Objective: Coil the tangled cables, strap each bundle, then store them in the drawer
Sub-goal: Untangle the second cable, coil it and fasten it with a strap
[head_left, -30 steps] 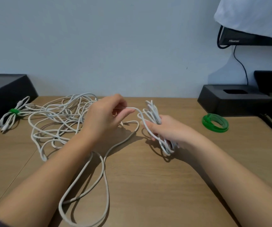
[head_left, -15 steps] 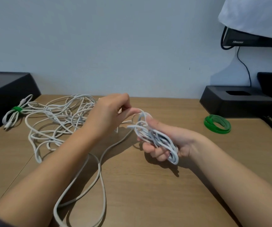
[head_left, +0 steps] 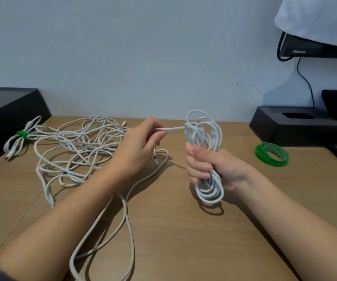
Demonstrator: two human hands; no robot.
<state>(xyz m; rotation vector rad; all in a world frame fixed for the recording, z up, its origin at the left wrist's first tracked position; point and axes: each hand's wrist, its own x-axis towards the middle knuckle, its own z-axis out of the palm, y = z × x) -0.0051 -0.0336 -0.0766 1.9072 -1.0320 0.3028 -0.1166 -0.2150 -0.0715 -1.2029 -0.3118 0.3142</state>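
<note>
Above the middle of the wooden tabletop [head_left: 184, 240], the right grip [head_left: 210, 165] clenches an upright coil of white cable [head_left: 204, 128]. The left grip [head_left: 137, 147] pinches the strand [head_left: 171, 129] running from the coil's top. Loose tangled white cable [head_left: 76, 145] sprawls toward the far left corner. A roll of green strap [head_left: 259, 154] lies near the right edge.

The cable pile [head_left: 78, 147] lies at the back left of the tabletop [head_left: 184, 240]. A tied bundle [head_left: 19, 138] lies left of it, beside the corner box [head_left: 7, 110]. The straps [head_left: 271, 154] lie near the right edge, before a second box [head_left: 293, 126].
</note>
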